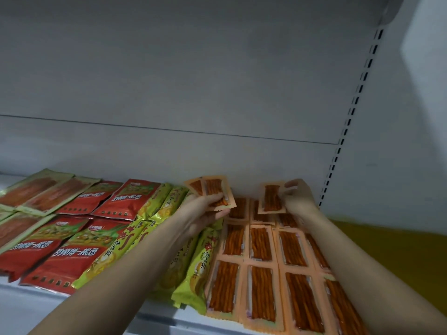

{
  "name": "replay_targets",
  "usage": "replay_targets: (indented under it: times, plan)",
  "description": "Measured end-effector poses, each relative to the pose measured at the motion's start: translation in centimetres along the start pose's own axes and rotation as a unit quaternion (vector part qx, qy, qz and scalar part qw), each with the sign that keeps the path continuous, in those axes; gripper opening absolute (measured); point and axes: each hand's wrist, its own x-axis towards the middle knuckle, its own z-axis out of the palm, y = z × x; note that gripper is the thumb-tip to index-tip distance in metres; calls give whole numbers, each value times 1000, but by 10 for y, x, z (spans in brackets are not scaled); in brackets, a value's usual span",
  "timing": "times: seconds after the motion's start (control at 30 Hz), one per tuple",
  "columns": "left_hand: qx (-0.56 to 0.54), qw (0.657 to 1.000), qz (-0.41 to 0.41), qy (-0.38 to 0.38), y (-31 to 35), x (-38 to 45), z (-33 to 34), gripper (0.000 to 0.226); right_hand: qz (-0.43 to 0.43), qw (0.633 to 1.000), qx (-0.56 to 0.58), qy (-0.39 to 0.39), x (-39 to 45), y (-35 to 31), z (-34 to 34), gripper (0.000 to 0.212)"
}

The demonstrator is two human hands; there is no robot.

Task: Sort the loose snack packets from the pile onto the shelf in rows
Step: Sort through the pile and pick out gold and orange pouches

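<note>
On the white shelf [29, 308], snack packets lie in rows by kind. From 9 o'clock toward centre come greenish-edged packets [36, 192] of red strips, then red packets [70, 252] in two ranks, then yellow-green packets [191, 274] overlapping toward the front edge. From 6 to 4 o'clock, orange packets [262, 293] of dark red sticks lie flat in a grid, edges touching or overlapping.

The left hand [203, 213], near centre, grips a small fan of orange packets, the fan [212, 187] rising toward 12 o'clock; thumb and fingers press together on its lower end. At least two packets show in it, and the exact count cannot be told.

The right hand [300, 199], at about 2 o'clock from centre, pinches one orange packet, the single [272, 198], by its right edge between thumb and fingertips. It stands nearly upright, above the back rank of the grid, near the grey back wall [193, 81].

At 4 o'clock, beside the right forearm, a yellow surface [391, 250] shows. A slotted upright [350, 117] runs up the wall at 2 o'clock.
</note>
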Motion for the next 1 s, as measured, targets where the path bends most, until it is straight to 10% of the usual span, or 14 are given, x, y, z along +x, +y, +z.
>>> replay_targets:
  times: [0.6, 0.8, 1.0]
  plan:
    - [86, 996, -1, 12, -3, -9, -14, 23, -89, 948, -306, -27, -4, 21, 29, 17]
    - [76, 997, -1, -6, -6, -1, 0, 26, -71, 990, -38, -120, -31, -29, 21, 25]
    - [108, 993, 29, -38, -22, 6, 24, 29, -78, 977, 3, -197, -52, -42, 10, 35]
